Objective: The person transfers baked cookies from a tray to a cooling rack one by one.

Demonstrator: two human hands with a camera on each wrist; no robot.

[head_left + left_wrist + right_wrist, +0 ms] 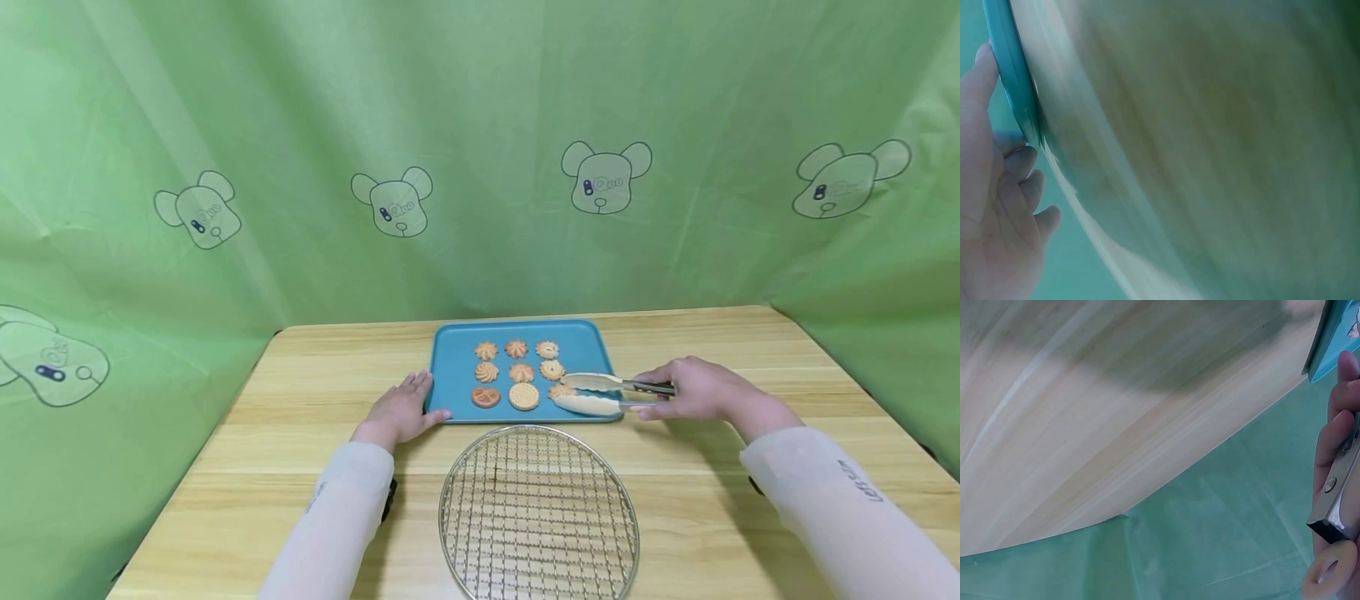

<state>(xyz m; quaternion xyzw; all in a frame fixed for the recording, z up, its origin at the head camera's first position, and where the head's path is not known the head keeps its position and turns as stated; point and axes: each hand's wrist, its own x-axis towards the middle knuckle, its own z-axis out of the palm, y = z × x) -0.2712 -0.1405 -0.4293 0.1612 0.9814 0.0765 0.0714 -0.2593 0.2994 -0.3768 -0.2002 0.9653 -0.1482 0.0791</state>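
Left hand (pixel 401 410): unclenched, touching tray (pixel 453 367) corner
Right hand (pixel 697 390): gripping tongs (pixel 592 382)
Tongs: tips astride front-right cookie (pixel 559 390)
Rack (pixel 538 517): on table (pixel 300 417), before tray

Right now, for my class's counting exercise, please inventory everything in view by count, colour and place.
pretzel-shaped cookie: one, brown, near row, left
round cookie: one, pale golden, near row, middle
scalloped cookies: seven, golden to brown, elsewhere on tray
rectangular tray: one, blue, far side of table
tongs: one pair, beige tips, near row's right end
round wire rack: one, silver, in front of tray
table: one, light wood, under tray and rack
fabric backdrop: one, green, around table
animal-head prints: five, dark outlines, on backdrop
left hand: one, bare, at tray's near left corner
right hand: one, bare, holding tongs
sleeves: two, white, on forearms
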